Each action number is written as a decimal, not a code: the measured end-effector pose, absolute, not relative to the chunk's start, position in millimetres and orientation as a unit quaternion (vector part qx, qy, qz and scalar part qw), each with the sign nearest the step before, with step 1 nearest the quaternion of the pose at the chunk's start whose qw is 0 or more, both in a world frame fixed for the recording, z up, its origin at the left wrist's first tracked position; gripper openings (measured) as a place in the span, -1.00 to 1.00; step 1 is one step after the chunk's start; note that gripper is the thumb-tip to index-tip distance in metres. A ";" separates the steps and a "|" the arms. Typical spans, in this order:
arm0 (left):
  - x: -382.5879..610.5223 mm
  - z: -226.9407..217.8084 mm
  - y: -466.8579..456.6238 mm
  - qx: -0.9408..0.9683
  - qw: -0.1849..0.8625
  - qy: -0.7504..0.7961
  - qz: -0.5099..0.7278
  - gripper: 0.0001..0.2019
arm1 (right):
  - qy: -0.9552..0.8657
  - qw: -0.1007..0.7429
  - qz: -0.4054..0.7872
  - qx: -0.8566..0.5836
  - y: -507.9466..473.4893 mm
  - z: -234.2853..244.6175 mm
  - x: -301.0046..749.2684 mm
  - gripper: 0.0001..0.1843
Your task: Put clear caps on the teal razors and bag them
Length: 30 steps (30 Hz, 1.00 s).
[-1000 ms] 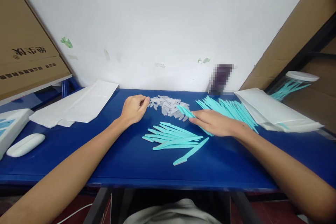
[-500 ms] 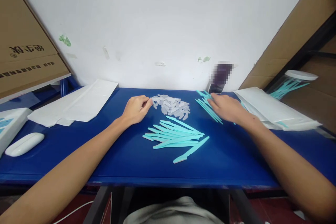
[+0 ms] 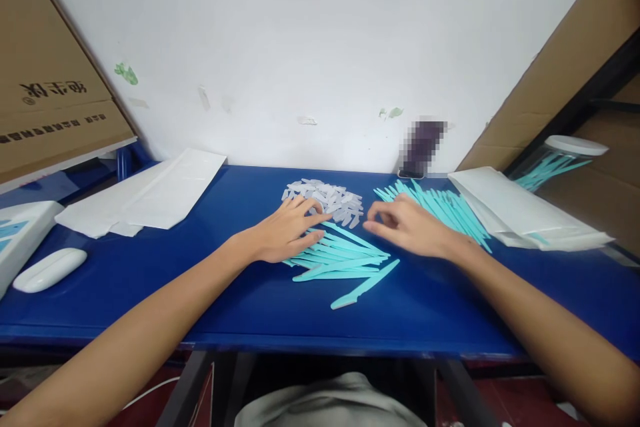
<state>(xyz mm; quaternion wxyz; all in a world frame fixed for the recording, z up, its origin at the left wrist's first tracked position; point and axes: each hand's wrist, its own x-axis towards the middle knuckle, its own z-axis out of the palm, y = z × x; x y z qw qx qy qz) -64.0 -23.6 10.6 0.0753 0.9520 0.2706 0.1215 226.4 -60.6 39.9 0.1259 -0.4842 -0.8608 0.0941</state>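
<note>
My left hand (image 3: 287, 230) is over the near edge of the heap of small translucent blade caps (image 3: 340, 197). Its thumb and forefinger are apart, and no object shows between them. Below it lies a loose stack of turquoise eyebrow razors (image 3: 345, 260), partly hidden by that hand. One separate razor (image 3: 365, 285) lies slantwise closest to the front edge. My right hand (image 3: 405, 223) is right of the caps, thumb and forefinger curled nearly together; whatever may be in that pinch cannot be made out. Behind it, a second pile of turquoise razors (image 3: 450, 207) fans out.
White sleeves or bags lie on the blue table at left (image 3: 165, 193) and right (image 3: 520, 207). A phone (image 3: 420, 150) leans on the wall. A white oval case (image 3: 50, 270) sits at far left. A lidded jar (image 3: 557, 163) holds more turquoise sticks.
My left hand has moved right and nearer, from the caps' left edge to over the razor stack, its fingers parting. My right hand has come left from the far razor pile, uncovering it.
</note>
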 end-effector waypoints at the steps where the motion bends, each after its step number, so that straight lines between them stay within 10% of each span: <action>1: -63.0 9.6 -24.3 0.955 0.055 0.269 0.111 -0.48 | -0.865 0.122 0.136 -0.467 -65.6 40.1 222.1 -0.58; 21: -68.7 13.4 -22.9 0.953 0.099 0.244 0.147 -0.53 | -0.925 0.076 0.111 -0.355 -90.2 12.9 182.0 -0.59; 30: -80.1 21.0 -33.4 0.953 0.141 0.257 0.074 0.01 | -0.925 0.064 0.116 -0.357 -89.6 19.8 191.8 -0.58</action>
